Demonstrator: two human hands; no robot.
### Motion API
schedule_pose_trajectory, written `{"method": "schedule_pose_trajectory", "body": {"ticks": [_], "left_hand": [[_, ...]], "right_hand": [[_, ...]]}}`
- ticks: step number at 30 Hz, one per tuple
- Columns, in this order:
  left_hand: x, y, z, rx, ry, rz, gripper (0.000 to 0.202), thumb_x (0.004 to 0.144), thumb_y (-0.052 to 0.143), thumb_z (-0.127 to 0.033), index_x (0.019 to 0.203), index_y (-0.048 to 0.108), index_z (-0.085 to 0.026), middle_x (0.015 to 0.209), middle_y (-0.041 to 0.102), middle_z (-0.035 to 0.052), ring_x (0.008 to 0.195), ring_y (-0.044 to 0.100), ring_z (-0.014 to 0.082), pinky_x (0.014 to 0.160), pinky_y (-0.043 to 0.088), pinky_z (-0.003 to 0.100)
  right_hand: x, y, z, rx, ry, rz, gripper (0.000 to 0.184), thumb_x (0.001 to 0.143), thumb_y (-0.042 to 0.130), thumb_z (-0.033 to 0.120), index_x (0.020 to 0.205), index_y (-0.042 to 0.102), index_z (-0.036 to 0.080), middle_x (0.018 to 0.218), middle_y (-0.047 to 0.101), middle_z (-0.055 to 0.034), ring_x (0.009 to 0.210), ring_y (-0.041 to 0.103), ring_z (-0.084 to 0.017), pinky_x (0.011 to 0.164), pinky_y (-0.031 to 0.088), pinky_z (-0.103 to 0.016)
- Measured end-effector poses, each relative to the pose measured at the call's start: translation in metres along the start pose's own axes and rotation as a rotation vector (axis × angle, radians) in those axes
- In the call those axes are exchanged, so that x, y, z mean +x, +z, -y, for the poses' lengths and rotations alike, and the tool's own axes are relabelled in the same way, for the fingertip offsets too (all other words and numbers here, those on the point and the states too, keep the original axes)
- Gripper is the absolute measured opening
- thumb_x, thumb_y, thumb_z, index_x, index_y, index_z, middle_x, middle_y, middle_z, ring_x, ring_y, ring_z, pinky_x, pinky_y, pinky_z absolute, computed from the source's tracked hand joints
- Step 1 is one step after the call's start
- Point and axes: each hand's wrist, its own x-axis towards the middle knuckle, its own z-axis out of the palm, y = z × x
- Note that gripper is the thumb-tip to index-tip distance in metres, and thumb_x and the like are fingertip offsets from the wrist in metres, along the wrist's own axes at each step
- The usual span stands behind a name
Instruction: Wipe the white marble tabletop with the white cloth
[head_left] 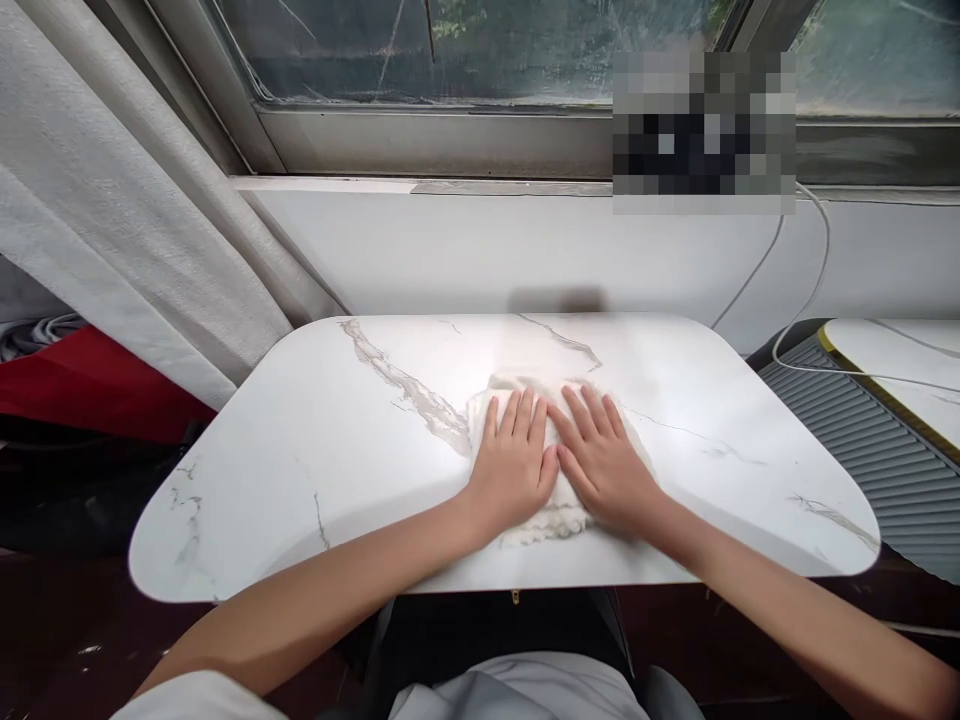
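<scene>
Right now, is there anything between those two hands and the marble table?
Yes, in the head view a white folded cloth lies under the left hand and right hand, on the table.

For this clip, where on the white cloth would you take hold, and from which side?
Probably at the near edge of the white cloth, coming from the person's side of the table. It lies flat with the left hand and right hand pressed on its middle, and that fluffy near edge shows free below the palms, so it looks easiest to pinch.
</scene>
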Motion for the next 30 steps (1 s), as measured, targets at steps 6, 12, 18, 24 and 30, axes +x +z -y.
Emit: {"method": "schedule_pose_trajectory", "body": {"ticks": [6,12,18,24,30], "left_hand": [[-0.057,-0.018,-0.006,0.0,0.035,-0.024,0.054,0.099,0.032,-0.031,0.146,0.037,-0.004,0.155,0.035,0.0173,0.147,0.025,0.0303,0.12,0.02,0.052],[-0.083,-0.034,0.009,0.004,0.04,0.019,0.054,0.099,0.033,-0.029,0.146,0.036,-0.003,0.155,0.034,0.0185,0.146,0.027,0.031,0.118,0.025,0.054],[-0.103,-0.047,0.042,0.008,-0.055,0.041,0.054,0.099,0.028,-0.029,0.148,0.036,-0.007,0.154,0.037,0.0155,0.146,0.028,0.0265,0.12,0.024,0.051],[-0.094,-0.044,0.076,0.04,-0.179,0.049,0.056,0.099,0.026,-0.03,0.151,0.029,-0.009,0.155,0.036,0.0141,0.146,0.028,0.025,0.121,0.022,0.051],[-0.048,-0.035,0.116,0.067,-0.238,0.077,0.055,0.098,0.026,-0.028,0.148,0.033,-0.008,0.155,0.036,0.0138,0.146,0.028,0.0243,0.121,0.018,0.048]], "right_hand": [[-0.038,-0.01,0.052,-0.012,-0.02,-0.075,0.065,0.099,0.033,0.029,0.158,0.009,0.017,0.161,0.021,-0.0153,0.149,0.006,-0.036,0.116,0.021,-0.06],[-0.036,-0.009,0.08,0.01,-0.053,-0.08,0.062,0.097,0.037,0.029,0.155,0.023,0.014,0.159,0.026,-0.0178,0.148,0.01,-0.039,0.114,0.024,-0.063],[-0.011,0.0,0.111,0.084,-0.089,-0.029,0.06,0.097,0.038,0.035,0.152,0.034,0.013,0.158,0.029,-0.0189,0.148,0.012,-0.04,0.115,0.022,-0.064],[0.038,0.011,0.113,0.175,-0.156,0.009,0.056,0.098,0.033,0.036,0.148,0.041,0.015,0.156,0.034,-0.0164,0.147,0.018,-0.037,0.117,0.018,-0.062],[0.098,0.025,0.099,0.183,-0.101,0.025,0.054,0.097,0.033,0.034,0.146,0.044,0.014,0.155,0.036,-0.0152,0.146,0.024,-0.035,0.119,0.016,-0.054]]}}
